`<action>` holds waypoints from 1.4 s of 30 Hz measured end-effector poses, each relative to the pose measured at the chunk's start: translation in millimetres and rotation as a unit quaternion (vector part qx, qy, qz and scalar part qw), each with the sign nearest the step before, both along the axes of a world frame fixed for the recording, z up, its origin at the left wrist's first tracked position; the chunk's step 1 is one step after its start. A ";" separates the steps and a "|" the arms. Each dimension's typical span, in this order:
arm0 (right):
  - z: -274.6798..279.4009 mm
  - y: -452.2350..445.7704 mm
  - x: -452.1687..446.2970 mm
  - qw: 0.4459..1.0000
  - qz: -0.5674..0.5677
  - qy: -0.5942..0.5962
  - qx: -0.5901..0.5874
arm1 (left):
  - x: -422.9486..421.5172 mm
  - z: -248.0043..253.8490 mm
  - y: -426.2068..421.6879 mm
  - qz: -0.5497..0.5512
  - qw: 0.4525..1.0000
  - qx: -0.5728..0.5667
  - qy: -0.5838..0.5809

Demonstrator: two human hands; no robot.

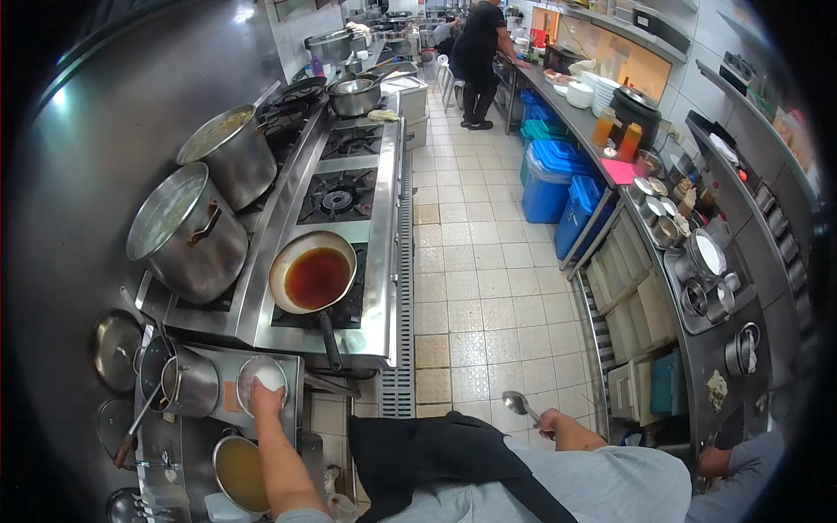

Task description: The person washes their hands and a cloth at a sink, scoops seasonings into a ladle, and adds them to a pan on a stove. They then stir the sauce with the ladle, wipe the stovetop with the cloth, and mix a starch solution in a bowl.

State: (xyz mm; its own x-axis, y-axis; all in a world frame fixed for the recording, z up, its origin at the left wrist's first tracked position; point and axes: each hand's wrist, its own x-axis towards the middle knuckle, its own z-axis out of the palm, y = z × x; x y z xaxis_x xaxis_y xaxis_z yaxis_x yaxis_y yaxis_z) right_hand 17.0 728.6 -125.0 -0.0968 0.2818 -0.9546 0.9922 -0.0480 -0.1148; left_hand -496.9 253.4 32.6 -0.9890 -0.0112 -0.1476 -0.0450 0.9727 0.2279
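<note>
My left hand [265,399] reaches over the near rim of a round metal bowl [245,367]. Its fingers are bent down into white powder or granules [271,373]; what they pinch, if anything, is hidden. Away from the counter, over the tiled floor, my right hand [549,424] is closed round the handle of a large metal spoon [515,402]. A frying pan [281,259] with reddish-brown liquid [316,277] stands on the nearest burner, its black handle pointing toward me.
Two large stockpots [196,248] [231,161] stand left of the burners. Beside the bowl are a smaller pot [193,388] and a container of yellowish liquid [241,471]. Another person's hand [715,462] is at lower right; a person in black [478,61] stands farther back. Blue bins [547,192] line the right counter.
</note>
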 end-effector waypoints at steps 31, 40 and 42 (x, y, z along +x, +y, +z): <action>-3.0 -24.4 -42.6 0.998 -0.022 0.047 -0.023 | -20.0 19.8 5.4 0.012 0.996 -0.053 -0.071; -50.3 -15.6 48.4 0.990 -0.047 0.130 0.009 | -13.4 13.9 14.9 0.003 1.000 -0.030 0.004; -55.6 -9.2 48.6 0.964 0.044 0.263 0.001 | -13.7 19.4 16.8 0.000 0.999 -0.032 0.009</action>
